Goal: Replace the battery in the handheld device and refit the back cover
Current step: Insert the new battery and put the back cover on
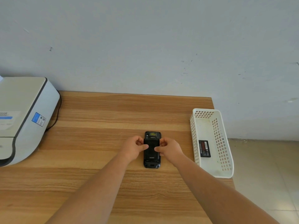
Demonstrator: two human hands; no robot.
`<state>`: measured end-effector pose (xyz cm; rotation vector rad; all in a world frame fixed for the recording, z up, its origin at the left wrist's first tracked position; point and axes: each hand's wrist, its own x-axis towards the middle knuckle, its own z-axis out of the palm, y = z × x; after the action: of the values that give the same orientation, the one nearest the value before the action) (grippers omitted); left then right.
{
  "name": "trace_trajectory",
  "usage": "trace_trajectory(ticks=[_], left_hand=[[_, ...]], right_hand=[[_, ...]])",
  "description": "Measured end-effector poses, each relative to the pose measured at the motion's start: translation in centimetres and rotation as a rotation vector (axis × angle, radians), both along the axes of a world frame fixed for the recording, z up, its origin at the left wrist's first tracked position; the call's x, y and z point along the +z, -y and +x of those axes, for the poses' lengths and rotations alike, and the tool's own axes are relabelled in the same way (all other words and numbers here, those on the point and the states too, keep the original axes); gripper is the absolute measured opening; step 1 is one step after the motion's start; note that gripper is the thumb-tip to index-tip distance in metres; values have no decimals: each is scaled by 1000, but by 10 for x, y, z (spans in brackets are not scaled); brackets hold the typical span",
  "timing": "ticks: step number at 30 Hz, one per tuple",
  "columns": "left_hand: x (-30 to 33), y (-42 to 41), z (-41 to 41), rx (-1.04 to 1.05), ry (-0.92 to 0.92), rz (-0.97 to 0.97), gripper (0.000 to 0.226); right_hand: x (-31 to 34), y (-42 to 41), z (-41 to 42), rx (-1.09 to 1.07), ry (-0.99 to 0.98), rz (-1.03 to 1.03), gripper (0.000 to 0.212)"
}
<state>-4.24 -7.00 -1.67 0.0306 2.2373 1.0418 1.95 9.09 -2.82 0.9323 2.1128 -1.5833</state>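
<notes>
A black handheld device (152,164) lies face down on the wooden table (97,143), its scanner window at the far end. The black back cover (151,155) sits on its back. My left hand (133,148) grips the device's left side with the thumb pressed on the cover. My right hand (169,149) grips the right side, thumb also on the cover. A black battery (204,148) with a red label lies flat in the white basket (226,173) to the right.
A large white and grey printer (22,117) stands at the table's left end, with a black cable (55,117) behind it. The white basket sits at the table's right edge, partly overhanging it. A grey wall runs behind the table.
</notes>
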Motion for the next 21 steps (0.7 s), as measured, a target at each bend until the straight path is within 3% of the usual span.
trace_trajectory(ticks=[21], left_hand=[[-2,2,9,-86,-42,-21,13]], right_hand=[[-6,-2,17,1,-17,-20,18]])
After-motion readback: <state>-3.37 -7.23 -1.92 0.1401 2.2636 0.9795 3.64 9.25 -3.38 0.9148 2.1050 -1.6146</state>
